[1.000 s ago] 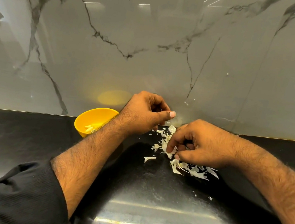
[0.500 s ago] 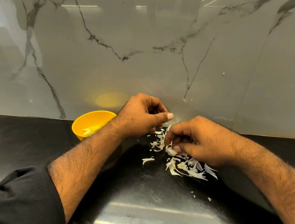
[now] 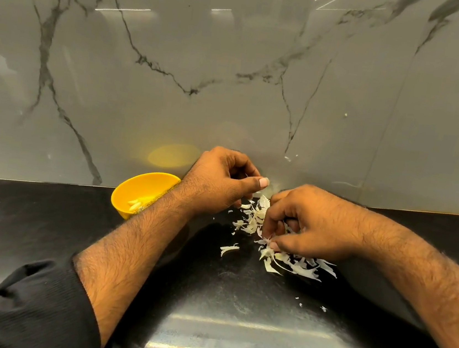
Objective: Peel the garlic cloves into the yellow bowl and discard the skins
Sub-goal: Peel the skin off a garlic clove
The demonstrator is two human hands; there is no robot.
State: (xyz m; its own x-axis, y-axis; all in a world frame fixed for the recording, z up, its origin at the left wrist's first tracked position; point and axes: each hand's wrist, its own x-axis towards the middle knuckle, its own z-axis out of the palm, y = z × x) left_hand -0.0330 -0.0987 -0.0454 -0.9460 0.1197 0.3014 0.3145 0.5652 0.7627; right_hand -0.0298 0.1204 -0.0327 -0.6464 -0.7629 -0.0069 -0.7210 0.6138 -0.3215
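The yellow bowl (image 3: 145, 192) stands at the back of the black counter (image 3: 43, 223), against the marble wall, just left of the skin pile (image 3: 280, 246). A few peeled cloves (image 3: 135, 204) lie inside it, so it probably sits there to be within a short reach of the peeling.

The left hand (image 3: 221, 181) hovers between the bowl and the pile, its forearm crossing in front of the bowl's right rim. Its fingers are curled with the thumb pressed toward them, as if pinching something small; a pale sliver shows at the fingertips, but whether it is a clove or a skin cannot be told.

The right hand (image 3: 311, 224) rests on the right side of the pile, fingers curled down and pinching into the papery skins, likely gathering them or working at a clove hidden beneath. Loose skin scraps lie scattered on the counter nearer the person than the pile.
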